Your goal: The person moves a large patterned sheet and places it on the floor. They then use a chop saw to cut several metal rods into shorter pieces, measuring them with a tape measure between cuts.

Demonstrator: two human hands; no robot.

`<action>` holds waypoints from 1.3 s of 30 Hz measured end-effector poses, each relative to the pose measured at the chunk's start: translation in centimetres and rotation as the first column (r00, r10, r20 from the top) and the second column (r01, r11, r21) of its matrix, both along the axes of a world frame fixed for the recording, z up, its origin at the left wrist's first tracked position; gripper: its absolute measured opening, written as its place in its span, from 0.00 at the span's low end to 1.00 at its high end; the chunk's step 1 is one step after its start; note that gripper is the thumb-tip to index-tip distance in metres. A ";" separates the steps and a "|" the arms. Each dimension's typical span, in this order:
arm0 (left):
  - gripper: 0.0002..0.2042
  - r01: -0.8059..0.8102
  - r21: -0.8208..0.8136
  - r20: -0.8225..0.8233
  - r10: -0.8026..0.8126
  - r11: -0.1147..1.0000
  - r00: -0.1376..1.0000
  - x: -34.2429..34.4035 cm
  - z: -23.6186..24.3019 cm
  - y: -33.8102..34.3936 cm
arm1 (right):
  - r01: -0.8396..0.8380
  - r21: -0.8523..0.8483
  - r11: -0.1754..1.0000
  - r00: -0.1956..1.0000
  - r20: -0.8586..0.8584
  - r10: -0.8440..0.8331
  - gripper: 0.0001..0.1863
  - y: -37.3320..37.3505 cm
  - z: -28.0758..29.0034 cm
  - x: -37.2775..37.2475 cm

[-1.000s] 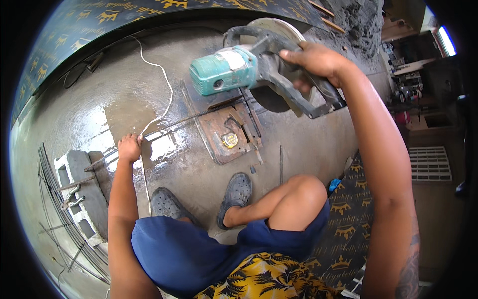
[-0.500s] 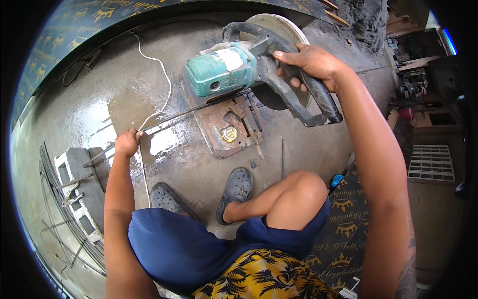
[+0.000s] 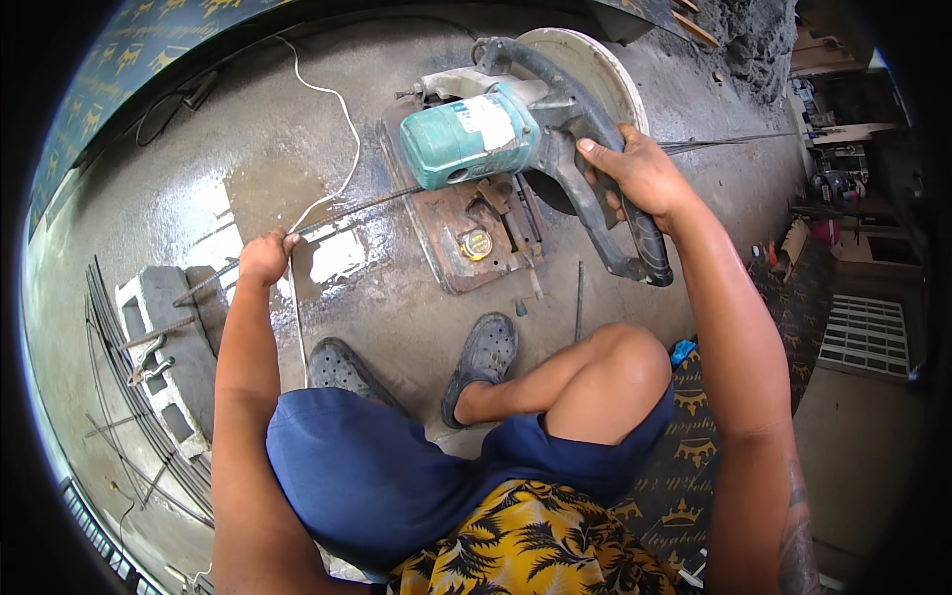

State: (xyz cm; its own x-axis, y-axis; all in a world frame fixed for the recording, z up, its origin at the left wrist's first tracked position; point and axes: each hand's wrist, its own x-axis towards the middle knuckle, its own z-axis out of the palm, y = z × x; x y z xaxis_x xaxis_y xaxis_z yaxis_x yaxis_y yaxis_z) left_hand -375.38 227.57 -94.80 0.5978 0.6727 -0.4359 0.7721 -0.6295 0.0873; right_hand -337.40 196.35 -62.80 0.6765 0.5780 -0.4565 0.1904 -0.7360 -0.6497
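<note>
A cut-off saw (image 3: 466, 142) with a teal motor, black handle and large round guard sits at upper middle over its rusty metal base (image 3: 456, 263). My right hand (image 3: 635, 178) is closed on the saw's black handle. A yellow round object (image 3: 476, 244), apparently a tape measure, lies on the base. A long ribbed rebar (image 3: 369, 205) runs from the left under the motor. My left hand (image 3: 268, 256) is closed on this rebar at the left, beside a white cord (image 3: 349, 129) that crosses it.
A concrete block (image 3: 169, 362) with rebar pieces and loose bars (image 3: 109, 377) lies at left. Dark printed panels (image 3: 119, 79) line the back and lie at lower right. A rubble pile (image 3: 754, 50), a white grid (image 3: 863, 332) and clutter are at right. My feet (image 3: 486, 352) are on the wet floor.
The saw has tilted, its handle end lower and farther down with my right hand. My left hand has moved slightly up and right in view. The whole view has shifted a little.
</note>
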 end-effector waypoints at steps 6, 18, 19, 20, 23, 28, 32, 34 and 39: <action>0.27 0.003 0.037 0.005 -0.003 0.999 1.000 -0.1 -0.4 -0.2 | -0.011 0.006 1.000 1.000 0.023 0.011 0.20 -0.4 -0.6 0.0; 0.27 -0.012 0.024 0.013 0.012 1.000 1.000 -0.2 -0.9 -0.1 | 0.040 0.025 0.999 0.999 0.002 -0.040 0.23 -1.3 -1.8 -0.8; 0.27 -0.011 0.024 0.008 0.011 1.000 1.000 -0.2 -0.9 -0.1 | 0.043 0.030 0.999 0.999 0.000 -0.043 0.23 -1.4 -1.9 -1.0; 0.27 -0.010 0.024 0.003 0.010 1.000 1.000 -0.3 -0.8 -0.2 | 0.045 0.036 0.998 0.999 -0.002 -0.045 0.23 -1.5 -1.9 -1.2; 0.28 -0.013 0.010 -0.018 0.013 1.000 1.000 0.1 -0.3 -0.4 | 0.053 0.027 0.998 0.999 0.003 -0.053 0.23 -1.6 -1.8 -1.4; 0.28 -0.038 -0.004 -0.055 0.037 0.999 0.998 0.2 0.0 -0.2 | 0.050 0.056 0.997 0.998 -0.026 -0.048 0.24 -1.7 -2.3 -1.2; 0.28 -0.067 -0.049 -0.067 0.064 0.997 0.996 0.3 0.6 -0.4 | 0.045 0.035 0.998 0.999 -0.017 -0.044 0.25 -1.6 -2.6 -1.0; 0.29 -0.085 -0.086 -0.110 0.075 0.993 0.991 1.1 2.1 -0.4 | 0.037 0.036 0.999 0.999 -0.024 -0.037 0.25 -1.9 -2.2 -1.3; 0.29 -0.064 -0.065 -0.135 0.055 0.996 0.989 1.1 1.7 -0.5 | 0.059 0.005 0.998 0.998 0.009 -0.059 0.30 -1.9 -2.6 -0.8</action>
